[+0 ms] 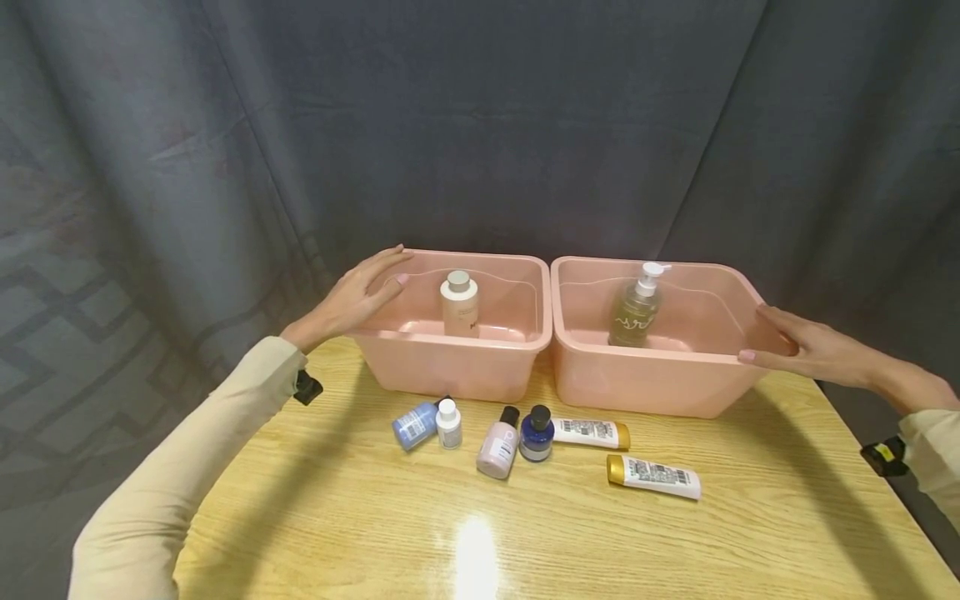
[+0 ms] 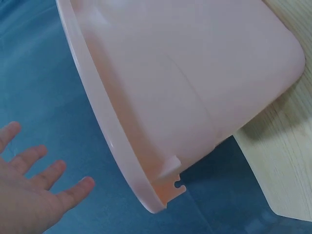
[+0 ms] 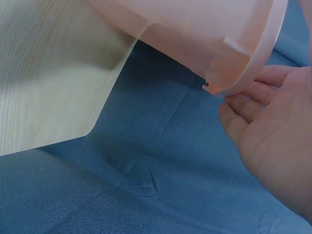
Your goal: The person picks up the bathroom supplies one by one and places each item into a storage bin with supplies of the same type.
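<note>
Left bin (image 1: 442, 367) and right bin (image 1: 637, 385), both pink, stand side by side at the far part of the table (image 1: 337, 542), rims close together. My left hand (image 1: 352, 298) is at the left end of the left bin, fingers loosely spread and grasping nothing; the wrist view shows a gap between several fingers and the rim. My right hand (image 1: 836, 357) is at the right end of the right bin, spread across it with fingers touching the rim, but I cannot tell how firmly.

Inside the left bin stands a white bottle (image 1: 460, 312); inside the right bin, a pump bottle (image 1: 632, 323). Nearer me, from left to right, are a light blue bottle (image 1: 415, 427) lying down, a small white bottle (image 1: 449, 427) upright just beside it, a pink bottle (image 1: 498, 450) on its side, a dark blue bottle (image 1: 536, 439) upright, and two white tubes (image 1: 660, 477) with gold caps, lying flat. Beyond the bins hangs a grey curtain (image 1: 480, 125).
</note>
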Demonstrator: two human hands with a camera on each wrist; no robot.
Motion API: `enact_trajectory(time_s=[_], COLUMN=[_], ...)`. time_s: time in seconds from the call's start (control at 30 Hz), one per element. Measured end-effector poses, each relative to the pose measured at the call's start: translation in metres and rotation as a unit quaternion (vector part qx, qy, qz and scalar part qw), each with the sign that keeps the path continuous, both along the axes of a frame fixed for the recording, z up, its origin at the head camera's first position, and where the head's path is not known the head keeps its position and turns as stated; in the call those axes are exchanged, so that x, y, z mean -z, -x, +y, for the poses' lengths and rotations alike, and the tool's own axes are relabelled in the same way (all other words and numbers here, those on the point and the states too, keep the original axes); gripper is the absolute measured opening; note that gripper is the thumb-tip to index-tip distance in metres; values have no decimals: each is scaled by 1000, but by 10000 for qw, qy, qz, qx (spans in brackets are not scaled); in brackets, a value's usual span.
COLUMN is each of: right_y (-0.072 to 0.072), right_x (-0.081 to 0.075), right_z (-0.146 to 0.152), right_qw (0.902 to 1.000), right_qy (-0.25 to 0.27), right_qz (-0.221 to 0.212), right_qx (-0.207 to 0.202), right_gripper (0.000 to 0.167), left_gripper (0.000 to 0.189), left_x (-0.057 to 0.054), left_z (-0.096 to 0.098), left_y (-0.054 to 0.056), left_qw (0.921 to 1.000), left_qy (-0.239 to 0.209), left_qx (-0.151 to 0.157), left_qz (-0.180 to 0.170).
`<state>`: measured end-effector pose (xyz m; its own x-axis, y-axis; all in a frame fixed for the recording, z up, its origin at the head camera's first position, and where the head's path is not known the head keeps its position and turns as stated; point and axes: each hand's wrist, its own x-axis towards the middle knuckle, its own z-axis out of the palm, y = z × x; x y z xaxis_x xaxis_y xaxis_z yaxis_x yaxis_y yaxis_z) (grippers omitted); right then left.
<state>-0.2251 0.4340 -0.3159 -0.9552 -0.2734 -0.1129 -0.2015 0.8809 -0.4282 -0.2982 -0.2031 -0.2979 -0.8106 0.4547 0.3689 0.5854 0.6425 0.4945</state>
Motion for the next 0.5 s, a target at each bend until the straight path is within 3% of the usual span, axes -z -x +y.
enact_trajectory(time_s=[0.5], right_y=[-1], right_x=[0], right_z=[-2], right_qw=[9994], right_qy=[-316], right_qz=[108], right_qx=[77], right_gripper=[103], left_gripper=[58], left_x=[3], left_z=[8], left_y=[-2], left_qw=[9994], left_qy=[-91], left_qx=[320], left_qz=[-8])
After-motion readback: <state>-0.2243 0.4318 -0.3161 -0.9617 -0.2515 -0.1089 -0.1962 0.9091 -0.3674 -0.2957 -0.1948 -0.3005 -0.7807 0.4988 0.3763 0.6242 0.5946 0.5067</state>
